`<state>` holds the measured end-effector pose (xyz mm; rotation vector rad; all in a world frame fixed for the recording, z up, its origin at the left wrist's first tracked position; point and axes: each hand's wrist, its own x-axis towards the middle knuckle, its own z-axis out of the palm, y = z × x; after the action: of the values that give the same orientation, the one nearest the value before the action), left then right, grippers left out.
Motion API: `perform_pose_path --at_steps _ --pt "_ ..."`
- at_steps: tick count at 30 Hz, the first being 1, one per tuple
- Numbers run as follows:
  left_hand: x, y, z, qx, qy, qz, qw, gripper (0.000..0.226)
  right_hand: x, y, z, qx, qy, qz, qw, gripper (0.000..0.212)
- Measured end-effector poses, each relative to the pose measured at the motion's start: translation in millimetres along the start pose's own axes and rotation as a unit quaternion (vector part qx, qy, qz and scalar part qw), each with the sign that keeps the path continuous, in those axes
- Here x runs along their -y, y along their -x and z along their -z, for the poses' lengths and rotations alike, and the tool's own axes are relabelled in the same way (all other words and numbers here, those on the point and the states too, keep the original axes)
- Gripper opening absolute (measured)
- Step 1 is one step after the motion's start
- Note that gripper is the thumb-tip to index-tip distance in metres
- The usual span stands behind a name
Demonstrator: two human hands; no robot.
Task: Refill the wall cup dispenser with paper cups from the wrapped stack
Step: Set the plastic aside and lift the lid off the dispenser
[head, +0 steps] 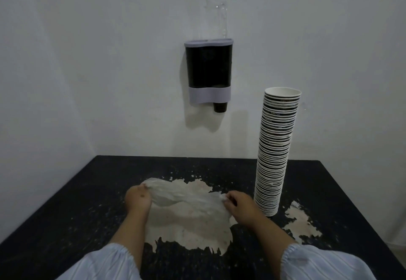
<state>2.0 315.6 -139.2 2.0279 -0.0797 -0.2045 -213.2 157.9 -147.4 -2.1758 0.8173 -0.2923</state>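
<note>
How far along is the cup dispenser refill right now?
Done: the cup stack stands unwrapped on the table. In hand: the left hand and right hand both hold the empty wrapper. Left: the dispenser looks nearly empty, with one cup at its outlet, so loading hasn't begun.

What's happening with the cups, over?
Both hands, left and right, gripping plastic wrapper. Cup stack unwrapped, upright on table. Dispenser nearly empty, lid shut.
</note>
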Motion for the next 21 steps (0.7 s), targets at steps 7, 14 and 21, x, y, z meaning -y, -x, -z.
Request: perform_pose_path --at_steps 7,14,21 --pt "-11 7 -1 0.024 0.04 -0.044 0.998 0.029 32 -16 -1 -0.008 0.074 0.049 0.996 0.054" --pt "-39 38 -13 0.12 0.118 -0.033 0.985 0.017 76 -12 -11 0.059 0.017 0.082 0.995 0.054" --pt "-55 65 -7 0.19 0.12 -0.074 0.972 0.041 74 -17 -12 -0.057 -0.079 0.067 0.993 0.026"
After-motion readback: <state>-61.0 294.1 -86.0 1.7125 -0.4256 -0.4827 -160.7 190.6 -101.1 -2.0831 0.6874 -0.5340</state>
